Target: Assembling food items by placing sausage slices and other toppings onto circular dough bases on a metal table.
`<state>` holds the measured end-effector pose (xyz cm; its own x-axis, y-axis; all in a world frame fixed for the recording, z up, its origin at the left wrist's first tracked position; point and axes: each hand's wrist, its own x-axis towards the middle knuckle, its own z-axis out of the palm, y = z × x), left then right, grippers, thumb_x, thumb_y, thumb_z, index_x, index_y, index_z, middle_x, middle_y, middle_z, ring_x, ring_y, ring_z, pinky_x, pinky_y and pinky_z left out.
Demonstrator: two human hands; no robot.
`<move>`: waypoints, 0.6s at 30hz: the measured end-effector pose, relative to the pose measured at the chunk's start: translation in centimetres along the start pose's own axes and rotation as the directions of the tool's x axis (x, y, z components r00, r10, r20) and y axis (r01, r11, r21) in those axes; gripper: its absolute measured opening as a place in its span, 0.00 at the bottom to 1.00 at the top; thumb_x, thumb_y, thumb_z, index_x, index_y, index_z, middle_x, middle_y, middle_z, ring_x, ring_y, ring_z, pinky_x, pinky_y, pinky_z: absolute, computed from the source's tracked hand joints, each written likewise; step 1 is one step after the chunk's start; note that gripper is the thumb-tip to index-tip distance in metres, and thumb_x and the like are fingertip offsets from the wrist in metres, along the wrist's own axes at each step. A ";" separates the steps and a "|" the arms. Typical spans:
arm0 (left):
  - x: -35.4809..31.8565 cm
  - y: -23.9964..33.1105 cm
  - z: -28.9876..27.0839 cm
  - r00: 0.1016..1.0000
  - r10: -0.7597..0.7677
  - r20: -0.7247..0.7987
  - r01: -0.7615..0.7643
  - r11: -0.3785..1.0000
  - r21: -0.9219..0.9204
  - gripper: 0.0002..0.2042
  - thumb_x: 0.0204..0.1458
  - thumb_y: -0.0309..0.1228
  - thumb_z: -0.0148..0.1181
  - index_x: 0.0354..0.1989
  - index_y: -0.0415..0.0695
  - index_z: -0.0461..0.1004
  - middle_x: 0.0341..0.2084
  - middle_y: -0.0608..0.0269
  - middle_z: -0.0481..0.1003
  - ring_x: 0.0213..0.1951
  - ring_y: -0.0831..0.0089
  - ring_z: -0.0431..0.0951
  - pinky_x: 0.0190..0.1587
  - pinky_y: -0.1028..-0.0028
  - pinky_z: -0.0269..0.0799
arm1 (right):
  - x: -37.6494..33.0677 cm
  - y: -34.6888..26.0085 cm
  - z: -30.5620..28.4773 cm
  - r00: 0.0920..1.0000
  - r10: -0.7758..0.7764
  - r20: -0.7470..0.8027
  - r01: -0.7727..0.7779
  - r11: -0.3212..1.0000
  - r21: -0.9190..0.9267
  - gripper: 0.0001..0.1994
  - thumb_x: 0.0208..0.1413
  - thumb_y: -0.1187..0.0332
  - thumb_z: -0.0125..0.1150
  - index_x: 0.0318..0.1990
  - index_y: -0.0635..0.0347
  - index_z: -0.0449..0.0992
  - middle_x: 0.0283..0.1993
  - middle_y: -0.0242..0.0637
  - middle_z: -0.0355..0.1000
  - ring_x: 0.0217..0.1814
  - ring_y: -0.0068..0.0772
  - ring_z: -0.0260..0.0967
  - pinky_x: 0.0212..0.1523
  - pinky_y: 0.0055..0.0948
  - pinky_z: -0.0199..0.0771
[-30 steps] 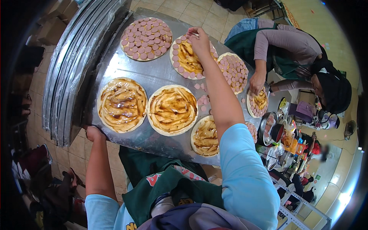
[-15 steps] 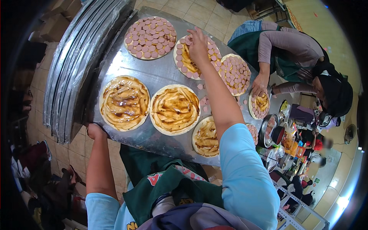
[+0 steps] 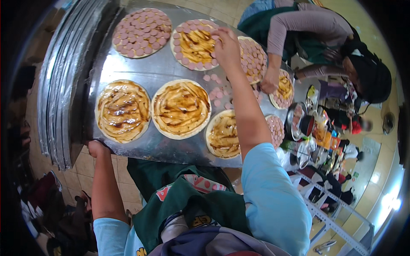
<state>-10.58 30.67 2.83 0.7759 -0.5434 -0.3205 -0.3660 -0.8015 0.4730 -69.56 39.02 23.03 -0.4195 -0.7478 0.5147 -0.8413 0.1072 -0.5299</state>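
My right hand [image 3: 228, 49] reaches across the metal table [image 3: 141, 73] to the right rim of a pizza [image 3: 196, 40]. Its fingers are pinched at a pink sausage slice [image 3: 215, 37], partly hidden by the fingertips. Slices ring this pizza's border, while brown sauce shows in its middle. My left hand [image 3: 99, 149] is closed at the table's near left edge, its fingers partly hidden. Closer to me lie a sauced pizza [image 3: 123, 111], another one [image 3: 181, 109] and a third [image 3: 224, 134] partly behind my right forearm, all without slices.
A slice-covered pizza [image 3: 142, 33] lies far left, another [image 3: 253, 59] beyond my forearm. Loose sausage slices [image 3: 218, 93] are scattered mid-table. At right, a co-worker's hand [image 3: 270, 80] works at a pizza [image 3: 283, 89]. Metal trays [image 3: 68, 85] stand stacked along the left; a bowl [image 3: 295, 119] sits right.
My right hand has moved from the upper part of the pizza to its right rim. My left hand stays at the table edge. The table has shifted left and up in view.
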 end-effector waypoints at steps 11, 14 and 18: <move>-15.0 8.4 -2.1 0.962 -0.268 0.058 0.273 0.922 -0.275 0.28 0.54 0.45 0.41 0.49 0.28 0.68 0.48 0.49 0.71 0.48 0.57 0.74 0.49 0.63 0.70 | -15.8 -0.4 -9.6 0.876 0.336 0.347 -0.297 0.941 -0.160 0.11 0.47 0.71 0.56 0.40 0.61 0.75 0.38 0.39 0.70 0.41 0.43 0.68 0.44 0.34 0.69; -15.7 8.6 -2.1 0.958 -0.275 0.080 0.286 0.902 -0.323 0.28 0.54 0.44 0.41 0.49 0.28 0.68 0.48 0.50 0.71 0.48 0.57 0.74 0.48 0.63 0.70 | -15.5 -2.2 -8.4 0.860 0.275 0.429 -0.093 0.913 -0.397 0.18 0.44 0.66 0.61 0.46 0.53 0.73 0.41 0.35 0.67 0.42 0.42 0.66 0.43 0.36 0.70; -14.2 7.8 -1.8 0.966 -0.250 0.065 0.258 0.927 -0.274 0.28 0.55 0.44 0.40 0.49 0.28 0.67 0.48 0.50 0.71 0.47 0.57 0.74 0.48 0.64 0.70 | -16.0 -1.6 -6.7 0.860 0.258 0.440 -0.057 0.905 -0.421 0.19 0.43 0.68 0.61 0.47 0.53 0.73 0.40 0.36 0.67 0.43 0.42 0.66 0.42 0.34 0.70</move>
<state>-23.48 32.58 12.56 0.8078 -0.3412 -0.4807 0.0017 -0.8141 0.5808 -63.85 55.22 20.17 -0.4281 -0.9037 0.0095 -0.8814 0.4151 -0.2254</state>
